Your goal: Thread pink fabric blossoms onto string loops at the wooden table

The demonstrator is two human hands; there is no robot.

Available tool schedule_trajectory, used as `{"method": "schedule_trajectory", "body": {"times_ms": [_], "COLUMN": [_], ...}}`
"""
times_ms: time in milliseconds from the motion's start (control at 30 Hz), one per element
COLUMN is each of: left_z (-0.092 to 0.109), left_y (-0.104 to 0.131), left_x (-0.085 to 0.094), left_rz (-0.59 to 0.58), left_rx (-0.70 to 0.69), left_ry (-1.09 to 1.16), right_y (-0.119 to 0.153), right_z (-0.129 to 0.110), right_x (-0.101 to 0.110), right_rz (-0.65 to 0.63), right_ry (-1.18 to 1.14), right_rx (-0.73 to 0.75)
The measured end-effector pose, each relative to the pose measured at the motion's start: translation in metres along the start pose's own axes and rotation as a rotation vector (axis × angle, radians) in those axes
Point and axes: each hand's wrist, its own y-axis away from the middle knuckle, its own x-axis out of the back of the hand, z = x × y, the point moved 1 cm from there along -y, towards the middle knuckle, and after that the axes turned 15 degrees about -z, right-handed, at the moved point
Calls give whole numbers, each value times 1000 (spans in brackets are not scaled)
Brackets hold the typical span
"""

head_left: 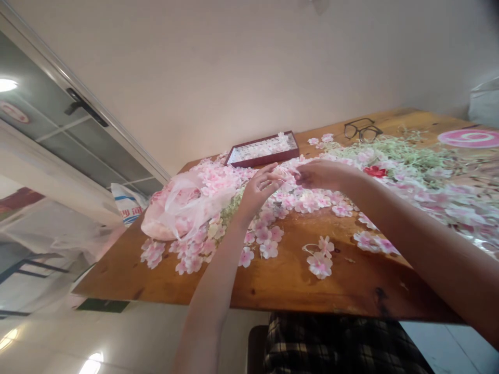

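Note:
My left hand (262,188) reaches over the pile of pink fabric blossoms (306,200), fingers stretched forward and a little apart. Facing it from the right, my right hand (317,174) has its fingers curled together at the pile. Pale petals lie between the two sets of fingertips; whatever the right fingers pinch is too small and hidden to name. Just behind the hands stands a dark red tray (262,160) with rows of small white pieces in it. Nearer to me, a loose pair of blossoms with a thin stem (320,264) rests on the wood.
A clear plastic bag of pink petals (171,210) sits at the left of the wooden table (280,285). Toward the back right lie eyeglasses (362,131), pale green stems (421,156), a red flower (375,172) and a round pink sign (470,138). A wall rises behind.

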Motion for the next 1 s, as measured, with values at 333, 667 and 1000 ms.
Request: {"method": "schedule_trajectory", "body": {"times_ms": [333,667,1000], "left_z": [-12,-17,-22], "left_y": [-4,-5,-7], "left_x": [-1,2,3], "left_rz": [67,205,177], "left_rx": [-28,46,121], "left_ry": [-10,91,120], "right_y": [0,1,3], "right_z": [2,-9,-11], "right_x": [-16,-25,-31], "right_rz": [-159,141,229], "right_ry": [-64,603,692], "right_rx": [-78,184,182]}}
